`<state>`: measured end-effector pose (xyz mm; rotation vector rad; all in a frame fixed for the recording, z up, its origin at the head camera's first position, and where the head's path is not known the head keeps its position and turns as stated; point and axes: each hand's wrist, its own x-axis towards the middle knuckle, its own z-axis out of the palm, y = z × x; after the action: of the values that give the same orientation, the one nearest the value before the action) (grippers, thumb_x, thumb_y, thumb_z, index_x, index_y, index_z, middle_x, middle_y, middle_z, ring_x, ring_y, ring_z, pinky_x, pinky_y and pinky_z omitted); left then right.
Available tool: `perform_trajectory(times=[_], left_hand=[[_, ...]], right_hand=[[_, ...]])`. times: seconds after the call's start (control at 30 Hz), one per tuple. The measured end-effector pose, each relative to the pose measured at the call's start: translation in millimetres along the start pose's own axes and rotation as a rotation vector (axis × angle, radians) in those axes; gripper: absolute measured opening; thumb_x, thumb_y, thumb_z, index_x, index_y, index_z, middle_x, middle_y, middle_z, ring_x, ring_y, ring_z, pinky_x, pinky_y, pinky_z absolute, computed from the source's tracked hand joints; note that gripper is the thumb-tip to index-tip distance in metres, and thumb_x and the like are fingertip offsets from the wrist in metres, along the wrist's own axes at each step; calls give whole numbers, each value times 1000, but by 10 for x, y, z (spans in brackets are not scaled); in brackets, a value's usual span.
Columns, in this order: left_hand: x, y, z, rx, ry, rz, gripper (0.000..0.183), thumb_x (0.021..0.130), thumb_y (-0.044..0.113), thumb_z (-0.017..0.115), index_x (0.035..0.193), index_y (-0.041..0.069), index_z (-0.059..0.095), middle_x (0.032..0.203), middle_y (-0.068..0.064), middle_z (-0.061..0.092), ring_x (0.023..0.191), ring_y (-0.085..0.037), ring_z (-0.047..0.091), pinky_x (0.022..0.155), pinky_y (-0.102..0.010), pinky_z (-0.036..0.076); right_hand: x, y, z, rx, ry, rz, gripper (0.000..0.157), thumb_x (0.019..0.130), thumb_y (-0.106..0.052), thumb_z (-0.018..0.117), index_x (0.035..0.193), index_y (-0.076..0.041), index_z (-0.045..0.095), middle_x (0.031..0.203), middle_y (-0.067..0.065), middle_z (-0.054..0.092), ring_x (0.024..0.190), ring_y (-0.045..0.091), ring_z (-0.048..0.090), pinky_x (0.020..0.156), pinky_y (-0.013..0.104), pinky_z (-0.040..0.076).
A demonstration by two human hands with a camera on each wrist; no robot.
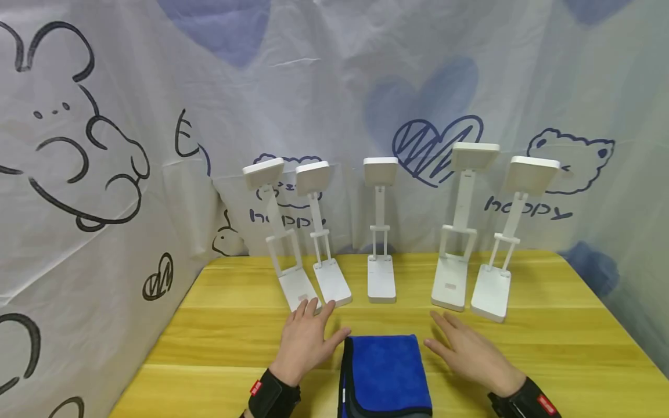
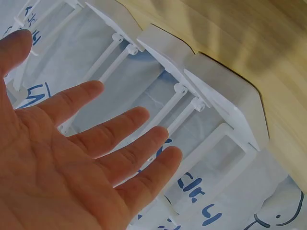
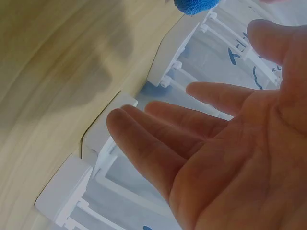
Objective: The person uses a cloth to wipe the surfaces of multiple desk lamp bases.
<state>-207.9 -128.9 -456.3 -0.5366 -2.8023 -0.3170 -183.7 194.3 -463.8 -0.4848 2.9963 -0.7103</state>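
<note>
Left hand [image 1: 304, 341] and right hand [image 1: 473, 355] stand apart, fingers extended, flanking a blue cloth [image 1: 389, 371]. The head view crops its near edge.

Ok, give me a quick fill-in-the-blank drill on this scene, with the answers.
1. Exactly ____ white lamps stand on the table.
2. Inside its black edging, the folded cloth is ____.
3. In the head view, the cloth lies ____ the left hand and the right hand.
4. Each wristband is mainly ____.
Missing words: five; blue; between; black.
</note>
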Motion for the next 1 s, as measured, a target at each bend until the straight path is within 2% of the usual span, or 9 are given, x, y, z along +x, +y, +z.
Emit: perform_trajectory(times=[0.27,0.4,0.63,0.67,0.8,0.93,1.0], left_hand=[[7,-7,35,-13,-9,4,64,88,61,48,131,14,56,124,-23,58,117,-41,48,90,-60,44],[6,-11,59,-21,-20,18,64,88,61,48,130,13,57,120,-22,61,112,-38,53,85,-57,48],[14,7,112,-69,-64,73,58,90,55,50,125,10,61,108,-14,69,91,-28,63,66,-45,55],[16,13,122,-77,-78,82,57,91,54,50,125,10,61,107,-13,69,89,-27,64,64,-43,55],[29,30,169,-113,-171,147,58,93,54,45,130,12,57,111,-12,68,93,-23,63,71,-42,55],[33,74,209,-173,-310,219,65,92,59,44,140,16,47,120,-11,64,103,-22,60,83,-41,53],[26,105,227,-196,-359,243,69,89,62,47,142,17,45,123,-10,62,108,-22,57,87,-41,51]], right_hand=[[15,-10,16,-13,7,-11,71,94,-54,44,140,0,43,134,30,49,118,41,47,94,59,43],[17,-27,31,-12,-7,-13,62,93,-46,52,137,-1,47,131,26,53,117,38,49,94,57,44],[36,-57,62,70,-94,-126,56,89,-38,61,130,-1,54,123,19,60,113,35,54,92,55,45],[37,-63,67,77,-107,-140,56,89,-39,61,130,-1,54,123,19,60,112,35,54,92,55,45],[37,-74,89,92,-139,-189,58,87,-40,63,129,-1,55,122,18,61,112,33,55,90,54,47],[33,-88,100,99,-180,-204,63,85,-44,64,131,-1,54,123,17,61,111,32,55,90,53,47],[29,-101,105,97,-204,-205,68,84,-46,65,133,-1,51,125,18,60,112,32,55,91,53,47]])
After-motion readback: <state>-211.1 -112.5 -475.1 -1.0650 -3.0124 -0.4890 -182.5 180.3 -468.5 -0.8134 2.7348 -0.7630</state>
